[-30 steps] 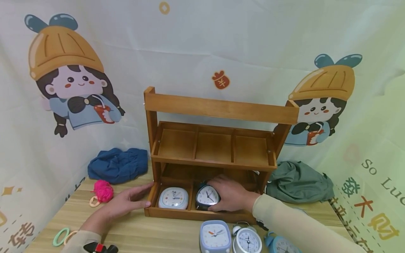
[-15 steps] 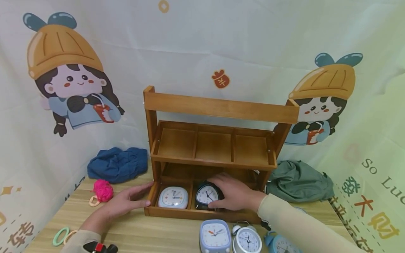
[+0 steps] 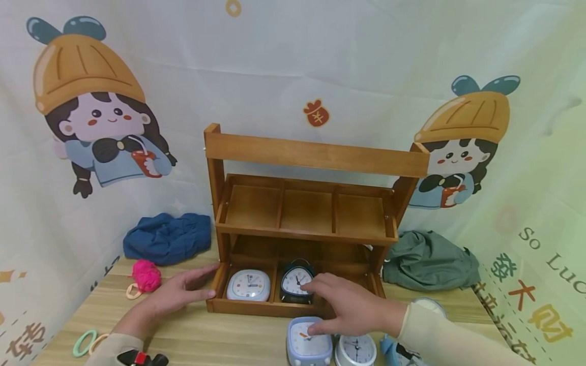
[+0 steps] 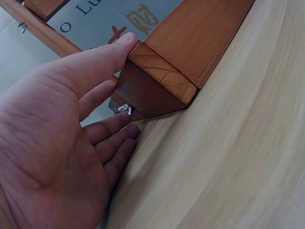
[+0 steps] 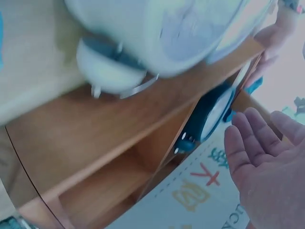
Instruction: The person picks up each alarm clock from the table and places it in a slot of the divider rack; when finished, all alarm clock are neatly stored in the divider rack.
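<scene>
My left hand (image 3: 176, 295) rests against the left end of the wooden two-tier shelf (image 3: 316, 155); in the left wrist view its thumb lies at the corner beside a wing nut (image 4: 124, 109). A white clock (image 3: 248, 285) sits in the lower left compartment. The black rounded-triangle alarm clock (image 3: 296, 279) stands in the lower middle one. My right hand (image 3: 352, 305) holds nothing, its fingers extended beside the black clock and above a lavender clock (image 3: 309, 351). A white alarm clock (image 3: 357, 351) is partly beneath that hand; its bell (image 5: 107, 69) shows in the right wrist view.
A blue clock (image 3: 392, 353) is partly hidden by my right arm, with a pale round object (image 3: 430, 306) behind it. Blue cloth (image 3: 167, 239) and green cloth (image 3: 430, 262) flank the shelf. Pink yarn (image 3: 146, 276) and a green ring (image 3: 84, 343) lie left.
My right hand has let go of the black clock, which stays in the middle compartment, and has moved right and toward the front clocks. My left hand has kept its place at the shelf.
</scene>
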Available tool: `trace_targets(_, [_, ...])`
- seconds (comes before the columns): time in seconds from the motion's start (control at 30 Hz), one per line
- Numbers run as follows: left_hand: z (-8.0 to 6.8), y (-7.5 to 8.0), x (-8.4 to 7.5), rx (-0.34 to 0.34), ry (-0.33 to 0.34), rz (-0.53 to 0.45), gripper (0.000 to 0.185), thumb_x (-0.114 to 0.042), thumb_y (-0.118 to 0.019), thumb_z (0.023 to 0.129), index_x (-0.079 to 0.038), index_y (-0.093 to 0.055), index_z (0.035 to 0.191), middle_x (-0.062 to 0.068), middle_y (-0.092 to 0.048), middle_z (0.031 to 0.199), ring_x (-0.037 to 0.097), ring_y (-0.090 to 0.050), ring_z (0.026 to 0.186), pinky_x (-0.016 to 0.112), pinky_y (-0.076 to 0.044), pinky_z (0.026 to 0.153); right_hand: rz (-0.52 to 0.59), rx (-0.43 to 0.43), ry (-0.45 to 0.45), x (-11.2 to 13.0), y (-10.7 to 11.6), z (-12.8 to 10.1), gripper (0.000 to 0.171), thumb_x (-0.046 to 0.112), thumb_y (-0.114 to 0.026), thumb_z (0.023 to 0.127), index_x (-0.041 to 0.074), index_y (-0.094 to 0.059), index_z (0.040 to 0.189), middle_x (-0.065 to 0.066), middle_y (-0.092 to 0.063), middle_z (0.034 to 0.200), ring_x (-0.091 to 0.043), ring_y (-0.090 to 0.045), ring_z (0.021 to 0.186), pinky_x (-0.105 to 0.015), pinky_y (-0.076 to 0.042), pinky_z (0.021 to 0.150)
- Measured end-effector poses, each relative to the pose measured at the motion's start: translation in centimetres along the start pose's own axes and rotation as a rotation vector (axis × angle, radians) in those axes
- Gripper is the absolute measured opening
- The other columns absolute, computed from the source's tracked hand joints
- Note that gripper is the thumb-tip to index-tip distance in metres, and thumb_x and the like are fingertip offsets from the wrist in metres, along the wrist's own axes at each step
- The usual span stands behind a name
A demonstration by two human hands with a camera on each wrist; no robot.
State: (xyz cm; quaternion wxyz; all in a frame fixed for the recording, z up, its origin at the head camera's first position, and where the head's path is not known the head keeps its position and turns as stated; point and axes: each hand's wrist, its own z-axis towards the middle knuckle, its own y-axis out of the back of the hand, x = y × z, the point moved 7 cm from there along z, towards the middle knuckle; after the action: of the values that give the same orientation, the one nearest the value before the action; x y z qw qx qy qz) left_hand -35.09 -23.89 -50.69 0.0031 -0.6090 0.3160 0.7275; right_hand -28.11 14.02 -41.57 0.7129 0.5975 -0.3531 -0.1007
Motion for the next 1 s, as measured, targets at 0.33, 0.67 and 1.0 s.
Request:
trace_targets(0.33, [0.0,0.1,0.5,-0.009,0.039,0.029,0.073,-0.03,-0.077,0.107,-0.008,-0.047,0.169,0.02,-0.042,0.175,0.048,-0.033,0.163,0.019,-0.036,0.116,-0.049,0.052,0.007,1.3,-2.3,-1.4,0.076,0.065,-0.075,0.101,0.012,-0.063,0.154,0.003,-0.066,0.142,-0.008,-0.064,0.125,-0.035,-0.058,0.104])
trace_targets(0.67, [0.0,0.1,0.3,-0.006,0.043,0.033,0.073,-0.029,-0.077,0.107,-0.007,-0.046,0.169,0.02,-0.042,0.175,0.048,-0.034,0.163,0.042,-0.038,0.126,-0.221,0.078,0.005,1.7,-3.8,-1.7,0.081,0.072,-0.072,0.099,0.014,-0.062,0.154,0.0,-0.064,0.15,-0.013,-0.062,0.133,-0.037,-0.06,0.103])
trace_targets(1.0, [0.0,-0.1,0.1,0.002,0.036,0.021,0.073,-0.028,-0.076,0.108,-0.005,-0.045,0.17,0.022,-0.041,0.175,0.05,-0.034,0.162,0.039,-0.04,0.124,-0.162,0.134,-0.068,1.3,-4.7,-1.6,0.096,0.064,-0.085,0.093,0.006,-0.053,0.163,-0.01,-0.058,0.163,-0.023,-0.058,0.147,-0.043,-0.052,0.117])
